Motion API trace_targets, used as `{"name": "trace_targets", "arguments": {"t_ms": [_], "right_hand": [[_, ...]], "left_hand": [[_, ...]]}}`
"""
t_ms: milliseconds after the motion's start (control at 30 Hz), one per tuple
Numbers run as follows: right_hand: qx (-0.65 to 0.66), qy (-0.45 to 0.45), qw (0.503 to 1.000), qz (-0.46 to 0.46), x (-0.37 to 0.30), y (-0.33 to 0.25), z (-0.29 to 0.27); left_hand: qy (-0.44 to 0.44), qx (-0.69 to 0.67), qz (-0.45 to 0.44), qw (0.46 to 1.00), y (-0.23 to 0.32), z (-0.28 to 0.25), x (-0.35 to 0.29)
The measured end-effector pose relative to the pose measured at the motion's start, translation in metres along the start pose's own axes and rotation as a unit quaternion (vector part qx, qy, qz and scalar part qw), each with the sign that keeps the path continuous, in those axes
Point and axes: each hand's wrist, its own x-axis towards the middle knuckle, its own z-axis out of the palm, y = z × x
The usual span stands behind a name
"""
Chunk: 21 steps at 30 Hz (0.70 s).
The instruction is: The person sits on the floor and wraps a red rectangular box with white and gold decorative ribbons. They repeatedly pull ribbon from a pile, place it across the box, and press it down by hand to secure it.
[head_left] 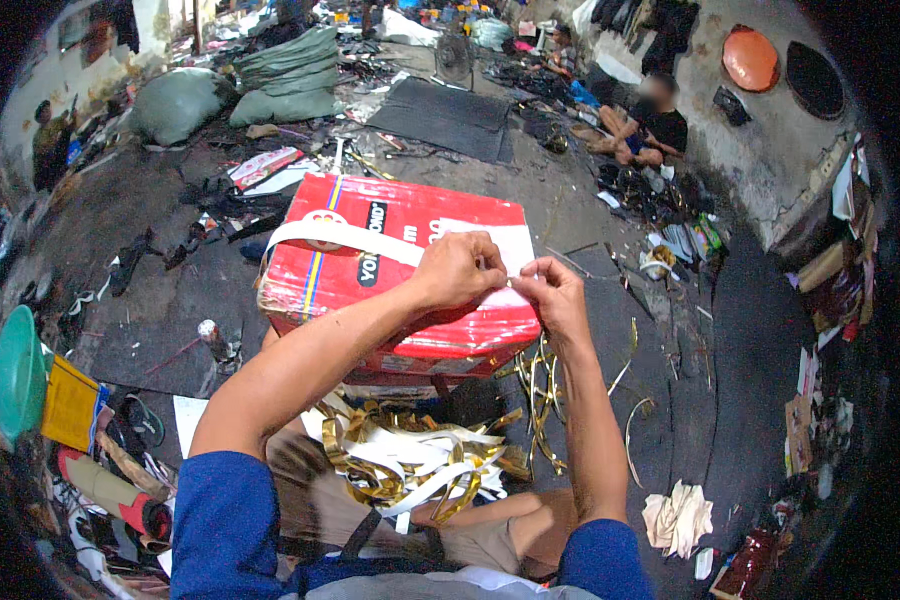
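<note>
A red carton (410,335) wrapped in clear film stands in front of me, with a white patch on its top. Across its left part loops a white strip (345,235), running up to my left hand (460,270). That hand is closed, its fingertips pressed together above the carton's right side. My right hand (555,300) meets it there in a pinch. Between the fingertips is a small pale bit, too small to make out; it may be part of the strip. Gold and white strips (410,455) lie heaped over my lap.
Gold ribbons (538,400) trail on the floor right of the carton. A green basin (18,375) and a yellow panel (70,402) stand at left, a crumpled cream cloth (678,518) at right. Further off are full sacks (182,105), a dark mat (440,118) and a seated person (660,125).
</note>
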Motion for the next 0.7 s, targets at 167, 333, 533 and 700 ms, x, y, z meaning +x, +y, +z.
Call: {"name": "trace_targets", "arguments": {"t_ms": [167, 333, 533, 700], "right_hand": [[0.024, 0.02, 0.999, 0.043, 0.008, 0.001, -0.002], [-0.016, 0.075, 0.997, -0.003, -0.003, -0.002, 0.007], [-0.1, 0.034, 0.992, -0.066, -0.007, 0.009, -0.011], [0.317, -0.083, 0.922, 0.208, -0.017, -0.005, -0.018]], "left_hand": [[-0.036, 0.067, 0.009, 0.997, 0.012, 0.002, 0.016], [-0.062, 0.06, 0.154, 0.984, -0.009, -0.001, 0.029], [-0.025, -0.053, 0.129, 0.99, 0.003, 0.023, 0.023], [-0.032, -0.111, 0.063, 0.991, 0.01, 0.024, 0.017]]}}
